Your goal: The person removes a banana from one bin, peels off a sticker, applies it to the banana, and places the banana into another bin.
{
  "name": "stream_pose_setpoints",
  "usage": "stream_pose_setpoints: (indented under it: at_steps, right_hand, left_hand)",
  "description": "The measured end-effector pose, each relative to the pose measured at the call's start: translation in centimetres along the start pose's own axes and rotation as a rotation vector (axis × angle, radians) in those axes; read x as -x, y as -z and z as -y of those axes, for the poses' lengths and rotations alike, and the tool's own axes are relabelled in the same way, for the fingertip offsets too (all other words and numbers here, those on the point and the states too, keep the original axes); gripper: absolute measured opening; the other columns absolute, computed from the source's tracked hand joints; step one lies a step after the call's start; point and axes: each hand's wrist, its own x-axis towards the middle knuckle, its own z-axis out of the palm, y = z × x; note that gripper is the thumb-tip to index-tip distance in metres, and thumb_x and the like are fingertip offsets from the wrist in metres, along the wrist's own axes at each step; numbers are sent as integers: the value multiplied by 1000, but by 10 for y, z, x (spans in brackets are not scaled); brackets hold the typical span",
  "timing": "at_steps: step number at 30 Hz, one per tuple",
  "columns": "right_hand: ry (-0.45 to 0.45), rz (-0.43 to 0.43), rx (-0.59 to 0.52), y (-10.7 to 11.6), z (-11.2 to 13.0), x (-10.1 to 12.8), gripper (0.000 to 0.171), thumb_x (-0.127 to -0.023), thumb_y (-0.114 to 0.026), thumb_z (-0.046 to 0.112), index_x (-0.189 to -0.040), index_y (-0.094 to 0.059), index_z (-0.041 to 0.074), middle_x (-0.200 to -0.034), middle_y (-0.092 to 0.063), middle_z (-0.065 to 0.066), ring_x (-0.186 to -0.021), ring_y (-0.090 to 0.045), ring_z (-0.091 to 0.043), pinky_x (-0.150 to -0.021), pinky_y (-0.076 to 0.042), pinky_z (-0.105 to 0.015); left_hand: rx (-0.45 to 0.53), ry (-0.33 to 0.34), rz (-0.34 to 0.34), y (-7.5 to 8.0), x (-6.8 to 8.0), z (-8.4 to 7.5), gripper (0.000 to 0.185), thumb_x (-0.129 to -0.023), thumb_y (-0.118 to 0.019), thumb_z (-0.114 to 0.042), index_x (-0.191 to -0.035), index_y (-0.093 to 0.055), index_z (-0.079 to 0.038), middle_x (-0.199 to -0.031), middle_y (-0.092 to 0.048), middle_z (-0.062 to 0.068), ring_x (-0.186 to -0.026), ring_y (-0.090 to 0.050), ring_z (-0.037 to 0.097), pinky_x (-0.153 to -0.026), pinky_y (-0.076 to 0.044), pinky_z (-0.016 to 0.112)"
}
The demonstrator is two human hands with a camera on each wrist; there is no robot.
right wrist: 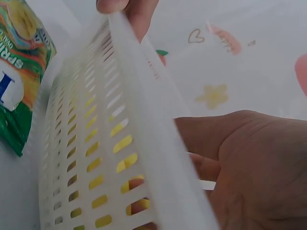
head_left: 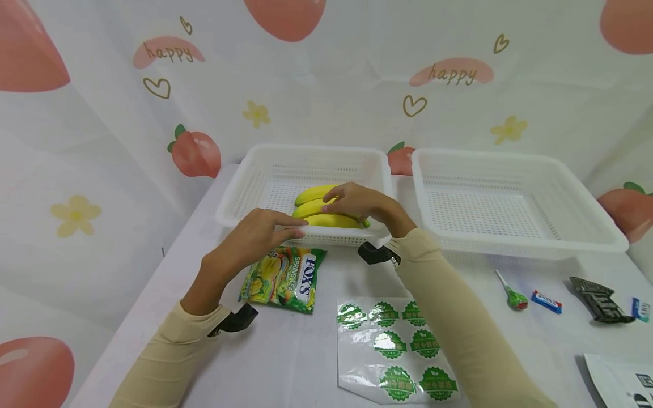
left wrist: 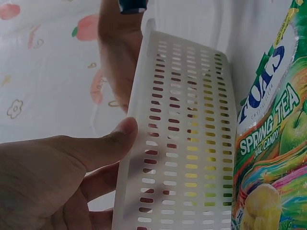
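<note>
While right hand (head_left: pixel 357 205) grips bananas (head_left: pixel 326 214) in basket (head_left: pixel 245 187) | left hand (head_left: pixel 260 232) open, beside

Two white plastic baskets with little holes (head_left: pixel 265 164) (head_left: pixel 561 170). Three yellow bananas (head_left: pixel 326 220) in the basket at ten o'clock. One green shiny candy bag (head_left: pixel 283 279). One clear sheet (head_left: pixel 352 345) with seven round green stickers. One green lollipop (head_left: pixel 516 298) at three o'clock. Two hands (head_left: pixel 255 235) (head_left: pixel 359 203).
</note>
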Motion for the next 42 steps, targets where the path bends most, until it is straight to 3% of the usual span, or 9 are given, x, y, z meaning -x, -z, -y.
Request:
stream_pose_setpoints:
  at_steps: [5, 12, 19, 22, 27, 32, 37, 42]
  right_hand:
    - [-57, 39, -16, -1, -5, -3, 57, -101, -72, 31, -153, -55, 15, -157, -50, -10, -132, -54, -32, -106, -53, -58]
    - [-51, 55, 67, -2, -12, -5, 55, -97, -76, 14, -150, -61, 15, -149, -60, -13, -122, -62, -32, -97, -60, -48]
    - [-2, -13, 126, 2, -14, 3, 50, -95, -75, 8, -144, -66, 10, -140, -66, -13, -116, -62, -30, -86, -62, -40]
    - [62, -78, 155, 8, -12, 12, 48, -93, -76, 7, -141, -68, 7, -137, -67, -14, -115, -62, -31, -87, -62, -38]
    - [204, -222, 156, 21, -9, 35, 46, -95, -74, 5, -140, -67, 2, -135, -68, -17, -120, -63, -35, -100, -58, -44]
    - [299, -327, 132, 34, -9, 67, 45, -97, -75, 7, -140, -67, 4, -139, -67, -15, -125, -63, -36, -102, -55, -50]
    - [346, -419, 144, 39, -15, 104, 45, -96, -78, 7, -140, -68, 9, -140, -67, -8, -126, -63, -30, -100, -53, -51]
    - [367, -450, 125, 32, -30, 140, 44, -95, -80, 9, -138, -70, 14, -135, -69, -3, -121, -64, -24, -90, -58, -41]
  left_hand:
    - [3, -2, 2, 1, 0, -1, 35, -103, -70, -35, -135, -75, -19, -121, -78, 4, -104, -63, 24, -78, -49, 35]
    - [11, -11, 4, 0, -1, -1, 35, -103, -70, -34, -135, -75, -19, -122, -77, 4, -104, -63, 24, -79, -50, 34]
    - [22, -10, 12, -2, -3, -4, 37, -103, -72, -35, -135, -75, -18, -123, -77, 4, -106, -63, 24, -81, -50, 35]
    - [17, -23, 12, -2, -4, -6, 38, -102, -72, -35, -135, -74, -17, -127, -76, 4, -110, -64, 24, -85, -50, 36]
    - [10, -59, 11, -1, -6, -5, 37, -102, -72, -33, -135, -74, -16, -131, -75, 4, -113, -65, 23, -89, -51, 38]
    - [5, -41, 8, 0, -6, -3, 37, -102, -72, -35, -135, -74, -19, -138, -71, 5, -125, -64, 26, -96, -51, 43]
    - [15, -18, 7, 0, -5, -1, 38, -102, -72, -35, -137, -73, -19, -138, -71, 7, -122, -64, 28, -94, -50, 43]
    - [27, -24, 14, 1, -4, 2, 36, -103, -70, -36, -135, -74, -18, -137, -72, 5, -126, -64, 28, -96, -52, 45]
